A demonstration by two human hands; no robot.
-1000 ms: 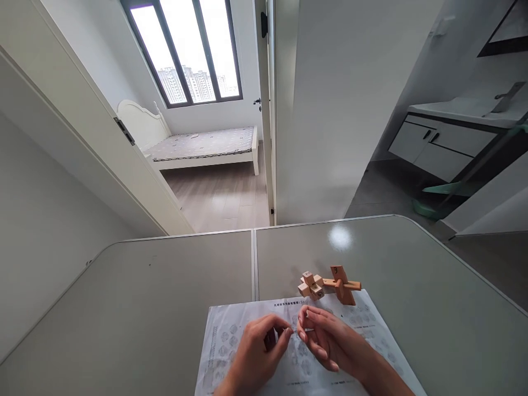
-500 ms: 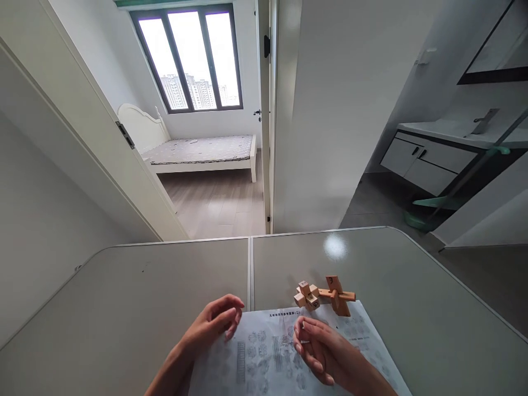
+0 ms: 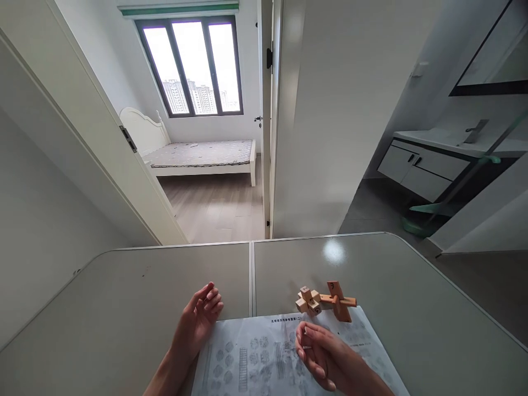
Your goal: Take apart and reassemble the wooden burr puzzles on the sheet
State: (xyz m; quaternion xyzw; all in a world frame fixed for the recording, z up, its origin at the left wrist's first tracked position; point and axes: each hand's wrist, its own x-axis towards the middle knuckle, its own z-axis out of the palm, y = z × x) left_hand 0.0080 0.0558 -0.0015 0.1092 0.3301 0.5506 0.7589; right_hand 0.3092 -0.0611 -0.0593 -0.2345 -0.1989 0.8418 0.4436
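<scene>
While it lies flat on the near edge of the grey table (image 3: 124, 308), the printed sheet (image 3: 256, 363) shows rows of small diagrams and one short heading line at its top. The heading is too small to read.

At the far right corner of the sheet stand two wooden puzzle pieces, touching each other: a pale block cluster (image 3: 308, 301) and a darker cross piece (image 3: 338, 301). Both carry small dark marks on their faces, but I cannot read them.

The right hand (image 3: 319, 357) is over the right part of the sheet, just in front of the wooden pieces and not touching them. Its fingers are curled inward, and I cannot tell if something small is between them.

The left hand (image 3: 200, 319) is at the far left corner of the sheet, loosely open with slightly bent fingers, and it holds nothing.

Behind the table an open door shows a bed (image 3: 202, 154) under a window (image 3: 193, 66). On the right stands a white cabinet (image 3: 421, 168).
</scene>
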